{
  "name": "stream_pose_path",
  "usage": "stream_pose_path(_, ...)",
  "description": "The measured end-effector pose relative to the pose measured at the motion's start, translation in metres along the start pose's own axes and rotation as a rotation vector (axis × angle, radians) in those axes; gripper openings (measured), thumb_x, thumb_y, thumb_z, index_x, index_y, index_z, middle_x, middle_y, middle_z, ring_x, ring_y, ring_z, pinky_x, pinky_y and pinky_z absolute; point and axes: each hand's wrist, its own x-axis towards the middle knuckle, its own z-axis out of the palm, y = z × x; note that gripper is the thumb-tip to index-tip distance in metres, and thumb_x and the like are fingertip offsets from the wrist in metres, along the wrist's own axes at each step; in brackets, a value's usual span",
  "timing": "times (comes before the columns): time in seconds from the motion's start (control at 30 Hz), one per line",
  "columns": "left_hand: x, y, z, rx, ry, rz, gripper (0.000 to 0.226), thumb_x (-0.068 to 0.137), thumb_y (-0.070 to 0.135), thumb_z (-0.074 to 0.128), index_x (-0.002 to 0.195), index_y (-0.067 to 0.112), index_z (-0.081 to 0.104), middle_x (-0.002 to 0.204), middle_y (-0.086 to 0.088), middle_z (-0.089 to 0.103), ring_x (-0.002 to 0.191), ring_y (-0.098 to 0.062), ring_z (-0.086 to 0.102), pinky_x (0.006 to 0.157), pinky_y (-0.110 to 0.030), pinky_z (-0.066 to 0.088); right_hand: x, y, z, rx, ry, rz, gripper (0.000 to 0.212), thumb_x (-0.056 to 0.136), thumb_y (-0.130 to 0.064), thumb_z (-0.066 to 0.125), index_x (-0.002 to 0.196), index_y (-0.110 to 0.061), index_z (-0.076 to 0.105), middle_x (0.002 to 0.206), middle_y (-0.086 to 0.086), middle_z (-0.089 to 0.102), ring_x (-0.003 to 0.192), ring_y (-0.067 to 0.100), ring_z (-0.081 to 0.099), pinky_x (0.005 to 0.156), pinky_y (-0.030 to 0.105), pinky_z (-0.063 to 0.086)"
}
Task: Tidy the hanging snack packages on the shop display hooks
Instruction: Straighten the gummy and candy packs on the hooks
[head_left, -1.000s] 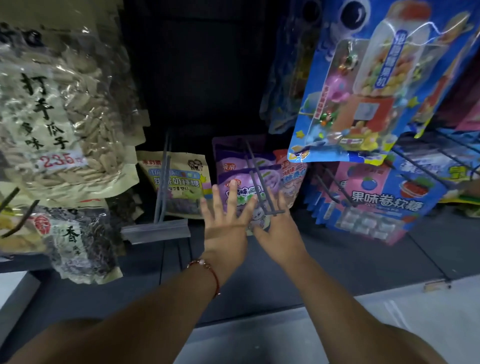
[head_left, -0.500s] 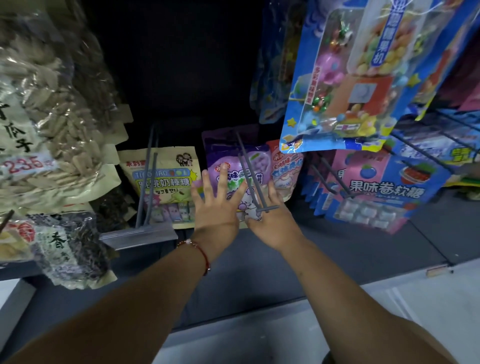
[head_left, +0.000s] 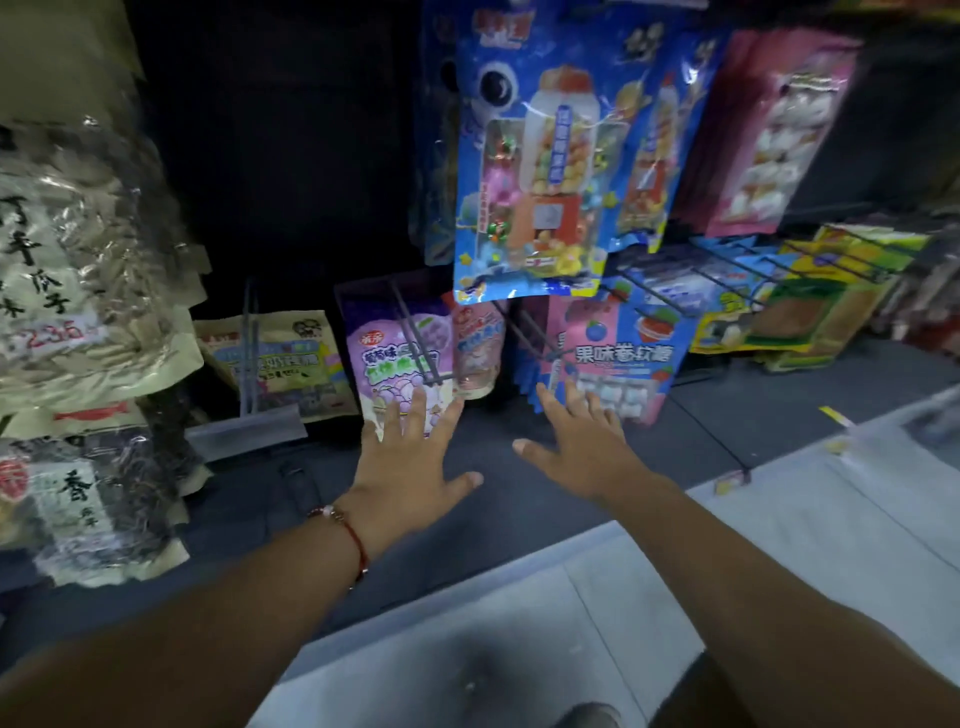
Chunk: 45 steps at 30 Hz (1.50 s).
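Two flat, empty hands: your left hand (head_left: 410, 462) touches the purple pouch (head_left: 400, 364); right hand (head_left: 582, 436) sits below the pink-blue pack (head_left: 623, 353).

A pale grey floor (head_left: 779, 571) is seen below the display. A dark base shelf (head_left: 519, 499) is seen under the racks, with small yellow label tags (head_left: 834, 415) fixed along its edge.
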Motion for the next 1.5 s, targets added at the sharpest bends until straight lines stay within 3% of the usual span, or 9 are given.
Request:
stream_pose_path(0.27,-0.019,0.062,-0.029,-0.054,-0.01,0.226,0.094,0.086,0.082,0.033,0.156,0.04,-0.013,0.166,-0.011,-0.017,0.152,-0.04,-0.003,0.12,-0.06,0.006,-0.073,0.036,-0.018,-0.073,0.012,0.159,0.082,0.094,-0.072,0.033,0.159,-0.033,0.001,0.168,0.004,-0.007,0.153,0.032,-0.005,0.122,0.05,-0.001)
stream_pose_path(0.43,0.0,0.114,-0.043,-0.121,0.054,0.291,0.087,0.094,0.069,0.04,0.16,0.03,-0.002,0.167,-0.014,-0.011,0.152,-0.041,0.001,0.12,-0.06,0.012,-0.082,0.056,-0.031,-0.086,0.025,0.266,0.082,0.095,-0.07,0.033,0.16,-0.031,0.001,0.168,0.006,-0.007,0.153,0.034,-0.005,0.123,0.05,0.002)
stream_pose_path(0.7,0.061,0.148,-0.019,-0.029,0.109,0.273,0.086,0.096,0.061,0.045,0.159,0.031,-0.005,0.166,-0.013,-0.018,0.152,-0.04,-0.002,0.121,-0.06,0.011,-0.027,0.112,-0.031,-0.004,0.055,0.272,0.081,0.097,-0.066,0.035,0.16,-0.03,0.0,0.167,0.007,-0.009,0.153,0.035,-0.003,0.122,0.05,0.003)
stream_pose_path(0.97,0.133,0.149,0.008,-0.024,0.213,0.198,0.082,0.095,0.048,0.053,0.159,0.034,0.004,0.162,-0.014,-0.029,0.151,-0.044,-0.011,0.117,-0.058,0.021,0.071,0.159,-0.019,0.272,0.199,0.18,0.081,0.096,-0.053,0.052,0.16,-0.03,0.008,0.168,0.007,-0.004,0.153,0.034,0.001,0.121,0.053,0.012)
stream_pose_path(1.07,0.149,0.157,0.015,-0.031,0.293,0.168,0.084,0.092,0.04,0.059,0.159,0.033,0.01,0.16,-0.014,-0.032,0.149,-0.046,-0.016,0.118,-0.061,0.013,0.09,0.166,-0.016,0.329,0.254,0.11,0.083,0.095,-0.053,0.053,0.16,-0.03,0.006,0.167,0.007,-0.006,0.154,0.032,-0.001,0.121,0.05,0.012)
stream_pose_path(1.23,0.17,0.174,0.025,0.027,0.457,0.139,0.091,0.076,0.032,0.075,0.155,0.028,0.03,0.165,-0.014,-0.006,0.148,-0.045,-0.006,0.115,-0.067,0.001,0.117,0.174,-0.008,0.402,0.294,0.018,0.084,0.094,-0.051,0.058,0.159,-0.027,0.011,0.167,0.009,-0.003,0.153,0.032,0.002,0.122,0.049,0.014)
stream_pose_path(1.3,0.174,0.179,0.027,0.055,0.5,0.12,0.095,0.072,0.03,0.078,0.154,0.029,0.031,0.165,-0.014,-0.002,0.147,-0.047,0.0,0.113,-0.067,0.0,0.128,0.175,-0.006,0.432,0.303,-0.015,0.082,0.09,-0.056,0.056,0.157,-0.029,0.017,0.164,0.012,0.012,0.15,0.036,0.015,0.117,0.056,0.026)
stream_pose_path(1.4,0.181,0.179,0.029,0.114,0.524,0.077,0.097,0.068,0.031,0.079,0.153,0.029,0.033,0.164,-0.018,0.008,0.145,-0.052,0.012,0.11,-0.073,0.016,0.14,0.17,-0.005,0.52,0.331,-0.064,0.081,0.085,-0.056,0.053,0.155,-0.039,0.017,0.156,0.012,0.026,0.145,0.036,0.027,0.11,0.056,0.037)
stream_pose_path(1.5,0.188,0.175,0.027,0.144,0.48,0.029,0.096,0.071,0.033,0.078,0.155,0.03,0.032,0.164,-0.02,0.012,0.144,-0.055,0.019,0.106,-0.072,0.028,0.154,0.166,-0.002,0.596,0.367,-0.121,0.081,0.091,-0.041,0.064,0.157,-0.039,0.017,0.162,0.012,0.019,0.152,0.028,0.012,0.117,0.053,0.029)
